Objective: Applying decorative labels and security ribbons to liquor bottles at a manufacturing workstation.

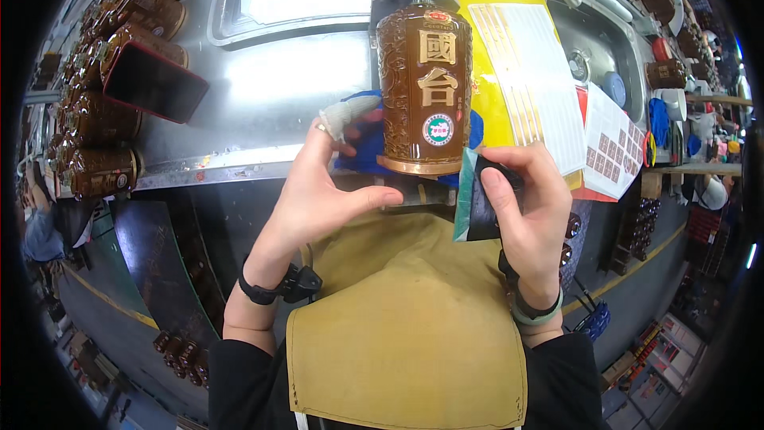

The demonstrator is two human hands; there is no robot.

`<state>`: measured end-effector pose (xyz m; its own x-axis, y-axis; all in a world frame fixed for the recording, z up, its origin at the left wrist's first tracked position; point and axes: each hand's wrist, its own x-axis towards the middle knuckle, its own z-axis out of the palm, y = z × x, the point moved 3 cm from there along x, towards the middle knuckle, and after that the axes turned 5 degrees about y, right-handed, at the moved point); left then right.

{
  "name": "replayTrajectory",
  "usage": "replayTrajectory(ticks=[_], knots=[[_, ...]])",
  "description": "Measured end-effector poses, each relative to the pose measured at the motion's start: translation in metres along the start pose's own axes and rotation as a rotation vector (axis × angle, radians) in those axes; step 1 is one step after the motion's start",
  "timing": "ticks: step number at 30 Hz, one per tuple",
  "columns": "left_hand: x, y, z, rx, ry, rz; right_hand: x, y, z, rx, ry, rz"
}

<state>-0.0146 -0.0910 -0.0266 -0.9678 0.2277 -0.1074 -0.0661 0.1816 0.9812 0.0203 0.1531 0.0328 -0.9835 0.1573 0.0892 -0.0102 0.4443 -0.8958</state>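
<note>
A brown bottle [426, 84] with gold raised characters and a round green-and-white label lies in front of me, its neck pointing away, on a blue cloth [358, 151]. Beside its lower left side is my left hand [318, 183], fingers spread and thumb stretched out below the base. Pale fabric covers wrap some of its fingertips; whether they touch the bottle cannot be made out. Pinched between thumb and fingers, a flat black scraper with a green edge [477, 199] is in my right hand [521, 207], close to the bottle's lower right corner.
Several brown bottles [103, 123] crowd the left, with a dark red-edged phone [155, 81] in front of them. A metal tray [231, 8] bears label sheets. On the right, strip sheets [529, 80] cover a yellow surface beside a sink [593, 32] and another label sheet [613, 147].
</note>
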Motion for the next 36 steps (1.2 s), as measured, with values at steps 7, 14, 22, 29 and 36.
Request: replayTrajectory(ticks=[7, 14, 22, 29, 36], knots=[[0.012, -0.01, 0.023, 0.182, 0.123, 0.202, 0.0, -0.004, 0.003, -0.042, -0.035, -0.017], [0.0, 0.011, 0.034, 0.238, 0.332, 0.433, -0.002, 0.005, 0.003, -0.062, -0.014, 0.007], [0.002, 0.014, 0.039, 0.246, 0.362, 0.488, 0.001, -0.013, 0.011, -0.088, -0.128, 0.031], [0.001, 0.011, 0.035, 0.231, 0.358, 0.472, 0.009, -0.045, 0.035, -0.271, -0.079, -0.167], [-0.006, 0.007, 0.029, 0.288, 0.349, 0.641, 0.01, -0.056, 0.032, -0.249, -0.119, -0.184]])
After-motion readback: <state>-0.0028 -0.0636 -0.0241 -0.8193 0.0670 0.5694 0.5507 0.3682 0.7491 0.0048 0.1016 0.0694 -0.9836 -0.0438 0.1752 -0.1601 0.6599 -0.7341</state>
